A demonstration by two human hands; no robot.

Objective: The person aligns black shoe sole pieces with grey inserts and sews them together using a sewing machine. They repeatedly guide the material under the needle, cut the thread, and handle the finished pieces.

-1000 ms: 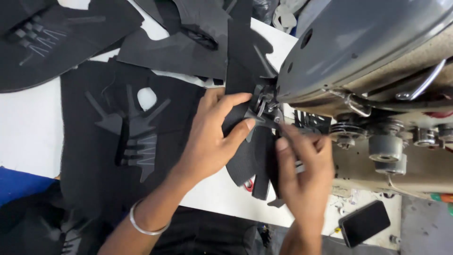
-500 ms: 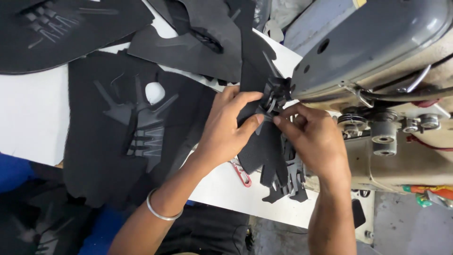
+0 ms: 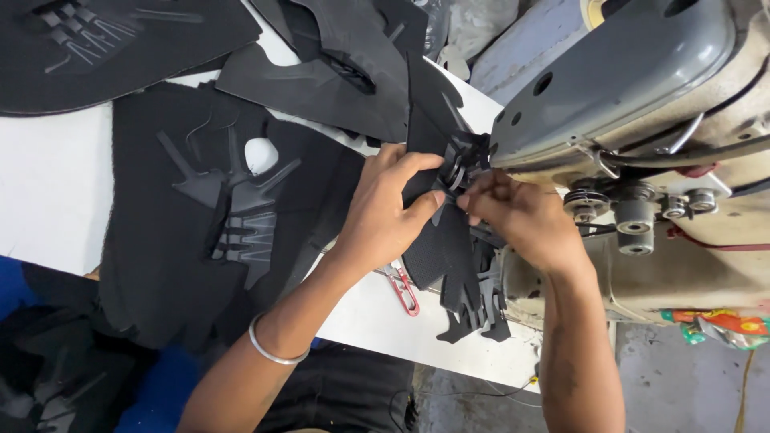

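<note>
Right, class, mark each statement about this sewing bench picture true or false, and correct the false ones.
1. Both hands, the left hand and the right hand, hold the black fabric piece. True.
2. The sewing machine is bright red. False: it is grey.
3. A metal bangle sits on the left wrist. True.
4. The red-handled tool is held in the right hand. False: it lies on the white table.

the mesh piece [image 3: 439, 248] is matt black textured cloth. at ten o'clock of it, the panel [image 3: 192, 208] looks felt-like with smoother grey overlays; at two o'clock, the machine [image 3: 618, 72] is smooth grey painted metal.
</note>
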